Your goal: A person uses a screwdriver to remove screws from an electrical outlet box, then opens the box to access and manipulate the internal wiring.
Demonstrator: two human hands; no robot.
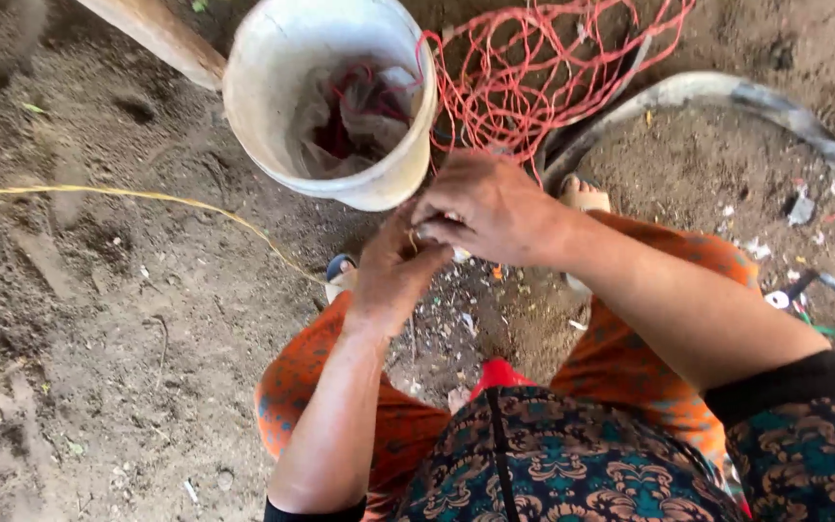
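- Centrally, the left hand (393, 271) and the right hand (485, 205) meet above the dirt ground (99, 319), fingertips touching one another.
- Left hand: fingers curled, pinching the near end of a thin yellow cord (147, 196); the exact grip point is partly hidden by the right hand.
- Right hand: fingers bent and closed over the same spot, pressing on the cord where it meets the left thumb; whether it holds anything else cannot be told.
- Yellow cord: runs from the hands leftward across the ground to the frame's left edge, lying taut and slightly bowed.
- White bucket (273, 106): stands just beyond the hands, tilted toward the viewer, with crumpled pale plastic and red strands inside.
- Red netting (533, 77): a loose tangle draped over the bucket's right rim and spread on the ground behind the right hand.
- Grey hose (688, 89): curves across the ground to the right of the netting.
- Orange patterned trousers (630, 367): cover the person's bent knees, either side of the hands.
- Small litter scraps (804, 208): scattered on the ground at right.
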